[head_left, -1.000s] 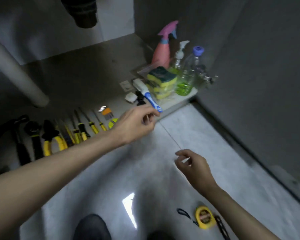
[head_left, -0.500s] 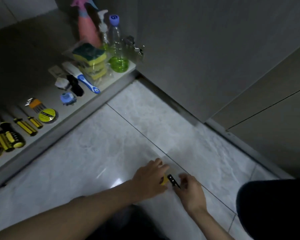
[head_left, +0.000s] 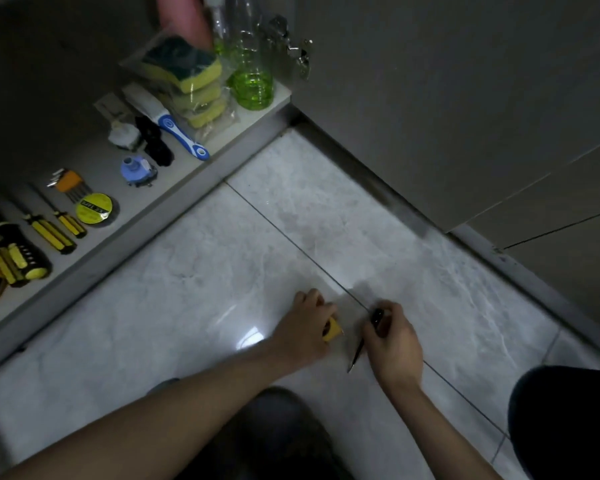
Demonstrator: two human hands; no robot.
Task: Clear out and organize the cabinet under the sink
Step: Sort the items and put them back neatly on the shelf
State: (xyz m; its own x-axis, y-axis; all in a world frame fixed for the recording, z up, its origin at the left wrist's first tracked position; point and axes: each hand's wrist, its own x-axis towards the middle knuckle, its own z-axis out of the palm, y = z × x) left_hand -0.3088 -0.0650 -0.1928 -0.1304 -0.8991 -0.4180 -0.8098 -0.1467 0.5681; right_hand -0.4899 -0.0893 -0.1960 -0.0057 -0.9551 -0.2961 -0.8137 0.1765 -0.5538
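My left hand (head_left: 305,327) and right hand (head_left: 394,341) bare, no rings. Forearms bare, no sleeves. Dark trouser knee (head_left: 565,420) at 4 o'clock, dark clothing at 6 o'clock.

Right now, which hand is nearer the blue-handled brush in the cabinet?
The left hand, slightly. It is on the floor below the brush, gripping the yellow tape measure; the right hand sits farther right, holding its black strap.
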